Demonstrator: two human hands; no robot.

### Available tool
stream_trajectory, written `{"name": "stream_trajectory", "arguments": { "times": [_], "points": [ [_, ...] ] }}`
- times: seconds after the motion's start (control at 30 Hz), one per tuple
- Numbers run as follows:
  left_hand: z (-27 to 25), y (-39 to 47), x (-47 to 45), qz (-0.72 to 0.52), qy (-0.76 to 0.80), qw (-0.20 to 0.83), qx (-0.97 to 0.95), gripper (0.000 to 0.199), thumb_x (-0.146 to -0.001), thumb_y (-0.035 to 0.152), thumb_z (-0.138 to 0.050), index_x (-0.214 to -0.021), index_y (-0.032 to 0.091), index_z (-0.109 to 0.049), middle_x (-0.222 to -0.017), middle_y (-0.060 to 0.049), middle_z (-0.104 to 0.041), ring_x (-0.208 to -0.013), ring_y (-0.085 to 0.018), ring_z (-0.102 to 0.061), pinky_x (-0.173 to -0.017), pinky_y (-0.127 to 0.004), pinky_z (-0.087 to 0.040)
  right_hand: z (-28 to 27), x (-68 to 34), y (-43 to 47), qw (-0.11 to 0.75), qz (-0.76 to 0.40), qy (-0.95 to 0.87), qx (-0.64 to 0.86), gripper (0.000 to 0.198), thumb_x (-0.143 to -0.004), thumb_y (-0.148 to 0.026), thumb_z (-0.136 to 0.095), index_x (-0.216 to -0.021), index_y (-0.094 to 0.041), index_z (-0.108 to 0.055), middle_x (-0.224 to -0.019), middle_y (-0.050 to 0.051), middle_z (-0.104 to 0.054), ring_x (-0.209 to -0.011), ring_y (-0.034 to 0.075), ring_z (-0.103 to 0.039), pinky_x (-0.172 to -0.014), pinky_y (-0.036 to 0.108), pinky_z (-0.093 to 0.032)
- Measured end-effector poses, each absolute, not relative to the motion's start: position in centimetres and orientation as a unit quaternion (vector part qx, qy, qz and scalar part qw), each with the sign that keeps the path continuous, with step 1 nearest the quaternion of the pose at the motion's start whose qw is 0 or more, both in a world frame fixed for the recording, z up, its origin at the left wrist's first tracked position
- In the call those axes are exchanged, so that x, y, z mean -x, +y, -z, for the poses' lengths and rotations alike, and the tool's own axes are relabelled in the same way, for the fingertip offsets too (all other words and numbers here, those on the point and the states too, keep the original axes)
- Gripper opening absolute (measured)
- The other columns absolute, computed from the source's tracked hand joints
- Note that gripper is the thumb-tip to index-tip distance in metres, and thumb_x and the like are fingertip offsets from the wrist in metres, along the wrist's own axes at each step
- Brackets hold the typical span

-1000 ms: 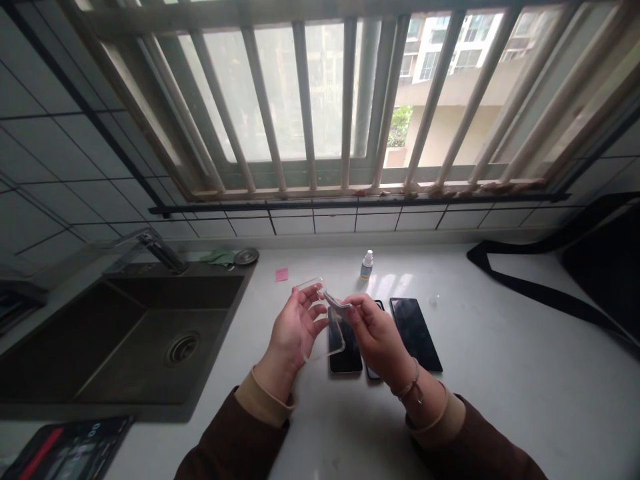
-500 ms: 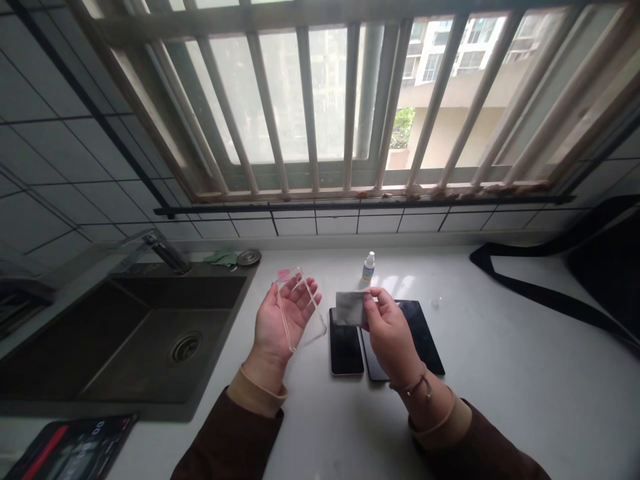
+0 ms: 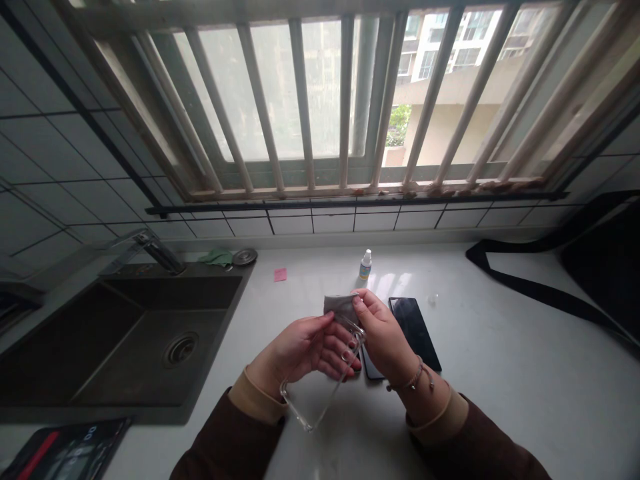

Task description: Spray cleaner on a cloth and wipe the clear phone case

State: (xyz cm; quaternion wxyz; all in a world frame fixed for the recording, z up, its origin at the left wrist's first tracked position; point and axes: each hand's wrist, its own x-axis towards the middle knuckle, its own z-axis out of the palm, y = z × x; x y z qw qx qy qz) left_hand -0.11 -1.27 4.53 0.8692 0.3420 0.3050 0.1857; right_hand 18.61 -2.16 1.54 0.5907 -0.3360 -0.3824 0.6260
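Note:
My left hand (image 3: 313, 350) holds a clear phone case (image 3: 327, 407), tilted, with my fingers showing through it. Its thumb tip touches the lower edge of a small grey cloth (image 3: 339, 304). Pinched between the thumb and fingers of my right hand (image 3: 387, 327) is that cloth, at the upper end of the case. Beneath my right hand lies a black tablet (image 3: 420, 337) on the counter. A black phone beside it is almost wholly hidden by my hands. Behind them stands a small white-capped bottle (image 3: 365, 268).
A dark sink (image 3: 140, 333) with a faucet (image 3: 160, 252) is at the left. A pink sticky note (image 3: 281, 275) lies on the white counter (image 3: 490, 387). At the right is a black strap (image 3: 520, 287); a black and red package (image 3: 70, 450) lies front left.
My left hand has moved right with the phone case and turned it, bringing it up to the grey cloth. The cloth has shifted slightly left. The phone is now mostly covered.

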Motion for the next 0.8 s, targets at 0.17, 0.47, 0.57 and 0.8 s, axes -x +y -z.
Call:
{"name": "stream_trajectory", "arguments": {
  "times": [0.17, 0.47, 0.57, 0.8],
  "points": [
    [-5.3, -0.7, 0.8, -0.256, 0.341, 0.848, -0.314, 0.051, -0.107, 0.051, -0.049, -0.103, 0.01, -0.079, -0.095, -0.024, -0.081, -0.076, -0.027, -0.08, -0.071, -0.035, -0.061, -1.6, -18.8, -1.9, 0.618, -0.6, -0.375, 0.342, 0.036, -0.097, -0.058, -0.073, -0.106, -0.025, -0.062, -0.098, 0.002, -0.072, -0.089, 0.019, -0.07, -0.081, 0.032, -0.058],
    [-4.1, 0.9, 0.7, -0.386, 0.371, 0.808, -0.245, 0.053, -0.11, 0.047, -0.044, -0.126, 0.005, -0.071, -0.109, -0.027, -0.079, -0.088, -0.028, -0.081, -0.084, -0.038, -0.063, -1.4, -19.1, -1.4, 0.616, -0.542, -0.403, 0.406, 0.045, -0.093, -0.066, -0.073, -0.109, -0.025, -0.062, -0.107, 0.005, -0.075, -0.096, 0.025, -0.075, -0.088, 0.043, -0.063],
    [-4.2, 1.1, 0.2, -0.488, 0.365, 0.764, -0.211, 0.052, -0.111, 0.049, -0.041, -0.141, 0.012, -0.061, -0.119, -0.027, -0.076, -0.103, -0.03, -0.08, -0.092, -0.043, -0.062, -1.0, -19.0, -1.4, 0.605, -0.552, -0.387, 0.423, 0.047, -0.091, -0.067, -0.074, -0.108, -0.024, -0.062, -0.105, 0.005, -0.075, -0.094, 0.024, -0.074, -0.081, 0.04, -0.065],
    [-5.0, 0.6, -0.5, -0.593, 0.276, 0.737, -0.171, 0.056, -0.106, 0.063, -0.047, -0.156, 0.037, -0.047, -0.137, -0.017, -0.067, -0.124, -0.034, -0.071, -0.102, -0.059, -0.059, -1.2, -18.5, -1.9, 0.577, -0.597, -0.369, 0.419, 0.046, -0.089, -0.066, -0.075, -0.108, -0.025, -0.063, -0.106, 0.005, -0.077, -0.094, 0.024, -0.075, -0.075, 0.037, -0.065]
  ]
}}
